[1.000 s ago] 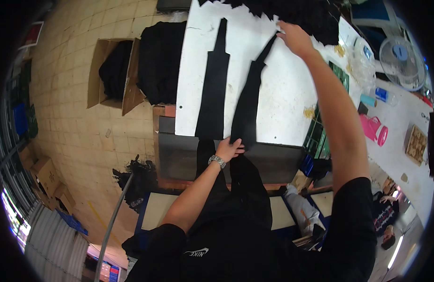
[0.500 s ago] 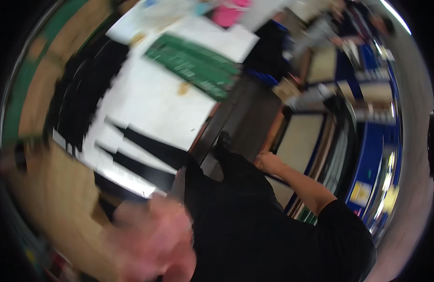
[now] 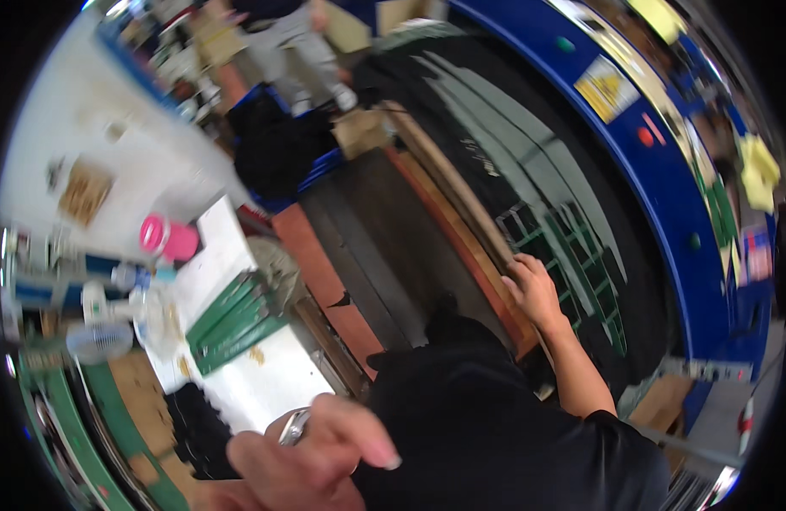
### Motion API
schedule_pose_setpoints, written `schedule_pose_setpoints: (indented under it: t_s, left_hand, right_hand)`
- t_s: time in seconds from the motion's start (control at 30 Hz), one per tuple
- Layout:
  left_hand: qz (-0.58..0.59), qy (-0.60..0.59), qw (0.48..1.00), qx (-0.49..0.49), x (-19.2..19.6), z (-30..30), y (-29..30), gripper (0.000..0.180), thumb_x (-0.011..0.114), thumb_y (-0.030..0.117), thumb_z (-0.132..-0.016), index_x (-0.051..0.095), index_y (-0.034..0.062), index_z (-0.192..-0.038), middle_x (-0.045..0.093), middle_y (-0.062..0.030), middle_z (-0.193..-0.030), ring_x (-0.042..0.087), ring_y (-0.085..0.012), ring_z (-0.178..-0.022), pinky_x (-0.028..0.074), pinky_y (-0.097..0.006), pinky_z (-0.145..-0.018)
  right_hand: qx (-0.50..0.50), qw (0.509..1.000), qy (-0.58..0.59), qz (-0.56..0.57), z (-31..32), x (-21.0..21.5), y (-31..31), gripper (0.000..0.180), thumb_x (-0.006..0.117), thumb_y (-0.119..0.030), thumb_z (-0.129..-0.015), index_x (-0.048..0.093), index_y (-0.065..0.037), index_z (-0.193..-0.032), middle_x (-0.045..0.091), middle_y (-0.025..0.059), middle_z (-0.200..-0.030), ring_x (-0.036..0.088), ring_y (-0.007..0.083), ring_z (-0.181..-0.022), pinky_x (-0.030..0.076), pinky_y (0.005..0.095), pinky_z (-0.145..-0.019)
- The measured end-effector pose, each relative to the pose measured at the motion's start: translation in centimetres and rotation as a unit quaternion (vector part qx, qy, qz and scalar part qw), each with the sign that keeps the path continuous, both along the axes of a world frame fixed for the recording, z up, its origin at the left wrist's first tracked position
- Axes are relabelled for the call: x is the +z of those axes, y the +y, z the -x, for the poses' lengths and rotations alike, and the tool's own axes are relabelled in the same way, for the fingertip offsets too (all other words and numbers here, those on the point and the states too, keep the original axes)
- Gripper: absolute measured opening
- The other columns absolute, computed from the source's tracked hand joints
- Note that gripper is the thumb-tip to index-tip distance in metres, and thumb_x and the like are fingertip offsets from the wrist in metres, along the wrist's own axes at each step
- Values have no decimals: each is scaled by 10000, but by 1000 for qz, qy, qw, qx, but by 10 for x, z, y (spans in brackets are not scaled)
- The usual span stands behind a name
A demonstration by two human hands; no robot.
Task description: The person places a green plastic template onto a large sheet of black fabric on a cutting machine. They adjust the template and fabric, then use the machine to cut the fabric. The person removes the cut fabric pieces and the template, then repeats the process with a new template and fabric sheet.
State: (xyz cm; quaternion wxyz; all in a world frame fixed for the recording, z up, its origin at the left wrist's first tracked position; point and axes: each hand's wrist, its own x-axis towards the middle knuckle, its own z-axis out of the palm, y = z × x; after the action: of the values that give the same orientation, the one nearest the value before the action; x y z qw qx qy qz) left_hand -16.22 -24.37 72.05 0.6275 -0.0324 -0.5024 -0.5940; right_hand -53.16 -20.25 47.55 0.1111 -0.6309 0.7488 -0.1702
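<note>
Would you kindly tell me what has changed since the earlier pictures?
The view has turned right, so the white table now shows at the left. Both hands have let go of the black fabric piece: the right hand has moved to a wooden rail, and the left hand, blurred, is close to the camera. The pink jug remains on the white worktop.

Worn on my head, the left fisheye camera looks down over my black shirt [image 3: 503, 426]. My left grip [image 3: 312, 456] looms close to the lens, my right grip [image 3: 536, 291] farther off; the view spans from the white surface [image 3: 278, 387] at left to the blue machine frame [image 3: 665, 213] at right.
</note>
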Motion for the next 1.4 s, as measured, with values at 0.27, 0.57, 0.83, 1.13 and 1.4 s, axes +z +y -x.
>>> schedule_pose_setpoints:
  t_s: [0.27,0.57,0.83,1.13,1.4]
  left_hand:
    - [95,-110,983,-115,1,183,-82,740,589,-126,-948,510,382,-1480,414,170,-1515,451,-167,-1335,462,-581,-898]
    - [204,-289,924,-142,-59,308,-192,280,740,141,-931,685,217,-1196,539,-46,-1263,541,-282,-1162,506,-483,-831]
    - [417,-445,727,-315,-208,461,-194,516,818,316,-851,655,95,-1288,587,-164,-1360,538,-335,-1316,429,-494,-1097]
    - [614,-466,603,-205,-314,525,-72,1001,902,446,-683,486,82,-1517,555,-145,-1356,491,-364,-1282,313,-767,-1068]
    - [595,-464,618,-222,-252,511,-139,815,915,394,-575,650,27,-1253,593,-119,-1185,510,-313,-1172,381,-557,-893]
  right_hand:
    - [-187,981,14,49,117,5,47,267,785,-152,-873,716,-11,-1088,644,153,-1203,609,375,-1117,504,456,-935]
    - [-282,954,-105,-2,112,-7,67,260,751,-238,-912,714,-25,-1055,696,120,-1001,650,348,-980,517,442,-885]
    - [-342,937,-45,-48,56,-20,64,244,795,-223,-849,732,-57,-1017,688,69,-1053,619,303,-1038,473,429,-924]
    - [-318,946,16,-64,20,-36,48,223,795,-204,-839,734,-106,-1029,654,45,-1018,581,262,-1064,384,466,-917]
    - [-215,976,0,-40,39,-42,50,160,710,-50,-817,703,-93,-970,615,38,-902,587,227,-898,348,441,-868]
